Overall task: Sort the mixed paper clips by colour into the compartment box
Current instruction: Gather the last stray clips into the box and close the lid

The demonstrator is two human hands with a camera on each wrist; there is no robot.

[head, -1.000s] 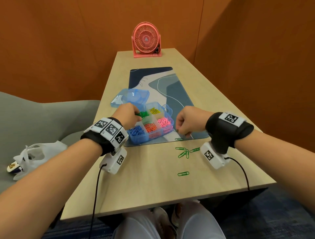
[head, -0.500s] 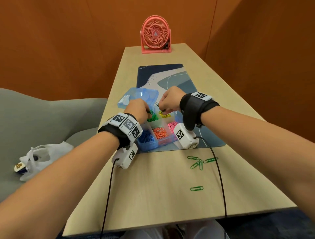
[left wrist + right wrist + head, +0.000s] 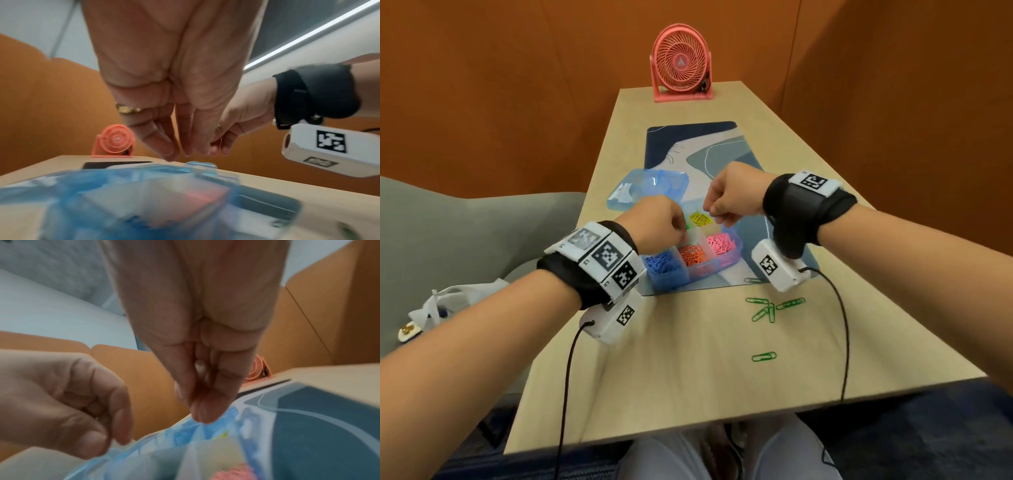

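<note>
— Five green paper clips [image 3: 768,310] lie loose on the wooden table [image 3: 688,377] nearest us: one alone by the front edge, four bunched just beyond it.

— And past those?

— A blue patterned mat [image 3: 722,150], with the compartment box [image 3: 726,260] on its near left corner. Blue clips [image 3: 662,265], orange clips [image 3: 692,255] and pink clips [image 3: 720,242] fill the front row; yellow clips [image 3: 700,219] sit behind, with a sliver of green beside them under the knuckles. The clear blue lid [image 3: 650,186] lies just beyond the box, on the left.

— The room?

— Orange panel walls, a grey seat on the left with a white plastic bag [image 3: 448,301] on it, and a pink desk fan [image 3: 681,65] at the table's far end.

— The hands?

— Both hover over the box's back row, close together, not touching. The left hand [image 3: 657,222] has its fingers curled downward, tips gathered; whether it grips a clip, I cannot tell. The right hand [image 3: 732,195] has thumb and fingertips pressed together, pointing down; anything pinched there is too blurred to see.
</note>
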